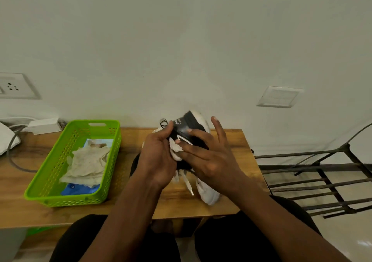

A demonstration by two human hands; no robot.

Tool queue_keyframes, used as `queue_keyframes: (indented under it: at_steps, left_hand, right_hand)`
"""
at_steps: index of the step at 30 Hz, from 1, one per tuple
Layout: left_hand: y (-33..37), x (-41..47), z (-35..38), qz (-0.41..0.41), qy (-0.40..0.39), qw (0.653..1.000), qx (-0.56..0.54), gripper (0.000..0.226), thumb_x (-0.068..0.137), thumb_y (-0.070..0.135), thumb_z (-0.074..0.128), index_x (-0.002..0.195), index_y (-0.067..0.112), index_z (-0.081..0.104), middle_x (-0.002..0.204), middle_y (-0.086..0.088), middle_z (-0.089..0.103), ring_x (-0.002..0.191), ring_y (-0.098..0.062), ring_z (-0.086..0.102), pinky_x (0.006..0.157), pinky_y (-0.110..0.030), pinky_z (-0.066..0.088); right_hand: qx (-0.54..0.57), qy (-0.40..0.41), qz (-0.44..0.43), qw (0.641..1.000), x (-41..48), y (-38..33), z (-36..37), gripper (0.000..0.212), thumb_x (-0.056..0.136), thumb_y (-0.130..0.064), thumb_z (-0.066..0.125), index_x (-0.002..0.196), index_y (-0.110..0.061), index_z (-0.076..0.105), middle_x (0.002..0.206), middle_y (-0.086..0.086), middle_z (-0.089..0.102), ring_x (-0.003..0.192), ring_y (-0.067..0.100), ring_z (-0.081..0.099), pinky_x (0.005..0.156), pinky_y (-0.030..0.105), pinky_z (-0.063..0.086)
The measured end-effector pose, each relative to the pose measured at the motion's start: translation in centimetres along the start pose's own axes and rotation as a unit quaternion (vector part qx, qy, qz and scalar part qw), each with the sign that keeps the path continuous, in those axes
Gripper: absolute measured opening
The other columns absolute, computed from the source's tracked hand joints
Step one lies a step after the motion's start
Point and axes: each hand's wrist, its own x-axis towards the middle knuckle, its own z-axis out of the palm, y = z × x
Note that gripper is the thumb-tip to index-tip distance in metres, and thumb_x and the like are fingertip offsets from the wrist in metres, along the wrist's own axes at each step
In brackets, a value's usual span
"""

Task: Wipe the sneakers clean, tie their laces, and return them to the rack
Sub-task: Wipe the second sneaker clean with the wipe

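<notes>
A black and white sneaker (pixel 190 123) is held up, tilted, above the wooden table (pixel 231 140). My left hand (pixel 158 159) grips it from the left, thumb over its black side. My right hand (pixel 210 161) lies across the shoe with straight, spread fingers, pressing a small white wipe (pixel 174 148) against it. A white lace (pixel 188 183) hangs down below my hands. A second sneaker (pixel 209 194), its white part showing, lies on the table under my right wrist, mostly hidden.
A green plastic basket (pixel 47 181) at the table's left holds a crumpled cloth (pixel 88 161) and a blue packet (pixel 80 189). A dark metal rack (pixel 322 183) stands right of the table. A white adapter (pixel 43 125) and cable lie at the far left.
</notes>
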Motion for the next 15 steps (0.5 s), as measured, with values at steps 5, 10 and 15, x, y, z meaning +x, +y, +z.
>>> queue_keyframes:
  at_steps: [5,10,15]
  left_hand:
    - [-1.5,0.2,0.8,0.03,0.051,0.997,0.056,0.056,0.102,0.049,0.041,0.133,0.008,0.061,0.128,-0.02,0.066,0.122,-0.035,0.062,0.112,-0.055,0.04]
    - [-2.0,0.3,1.6,0.051,0.072,0.991,0.102,0.051,0.102,0.05,0.041,0.127,0.013,0.066,0.12,-0.012,0.073,0.11,-0.028,0.07,0.099,-0.049,0.051]
    - [-2.2,0.6,1.4,0.043,0.116,0.985,0.123,0.052,0.095,0.057,0.05,0.118,0.015,0.071,0.111,-0.012,0.076,0.104,-0.03,0.073,0.098,-0.05,0.053]
  right_hand:
    - [-0.014,0.043,0.094,0.995,2.1,0.0,-0.4,0.014,0.092,-0.022,0.065,0.1,-0.017,0.076,0.1,0.0,0.071,0.097,0.025,0.054,0.104,0.066,0.03]
    - [-0.01,0.087,0.182,0.979,3.8,0.4,-1.2,0.019,0.094,-0.022,0.058,0.098,-0.014,0.076,0.094,0.005,0.069,0.092,0.025,0.05,0.091,0.049,0.042]
    - [-0.03,0.068,0.156,0.985,0.4,-0.8,-1.4,0.015,0.093,-0.017,0.064,0.099,-0.009,0.075,0.097,0.01,0.068,0.089,0.024,0.047,0.071,0.04,0.043]
